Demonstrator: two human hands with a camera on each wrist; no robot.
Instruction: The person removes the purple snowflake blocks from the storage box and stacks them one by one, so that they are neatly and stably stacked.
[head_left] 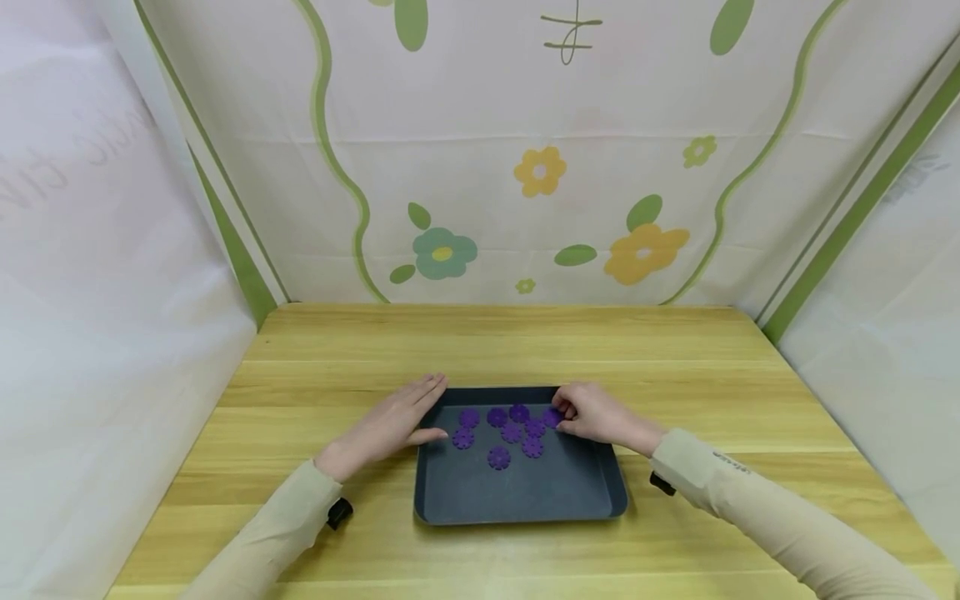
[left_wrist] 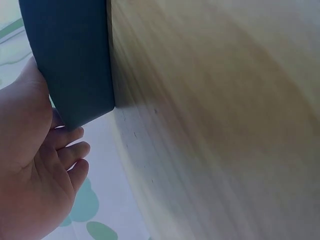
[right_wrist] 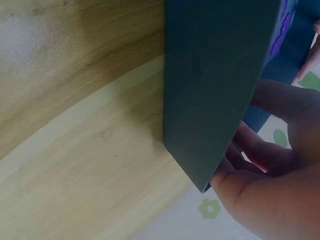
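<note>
**Picking at the purple discs, one hand on the tray rim**

Pinching at the far right end of the cluster, the right hand [head_left: 597, 414] has its fingers curled round one purple flower-shaped disc [head_left: 553, 417] near the tray's far right corner; that grip is grasping the piece, though whether the disc has left the tray floor cannot be told. The left hand [head_left: 395, 423] lies released, fingers straight and together, its palm against the far left corner of the dark tray [head_left: 525, 492], thumb just inside the rim. The left wrist view confirms the fingers loose beside the tray wall.

As a judgement, the work looks barely begun: the other purple discs [head_left: 504, 432] lie loose and flat in the far half of the tray, some touching, none visibly joined or stacked, and one [head_left: 498, 457] sits a little apart toward the person.

Outward from the hands, the near half of the tray is bare floor, room enough to set pieces down. A low raised rim bounds the tray on all sides. The wooden counter [head_left: 697, 358] spreads wide beyond it left, right and behind. Patterned cloth walls [head_left: 540, 167] close off the back and both sides, well apart from the tray.
</note>
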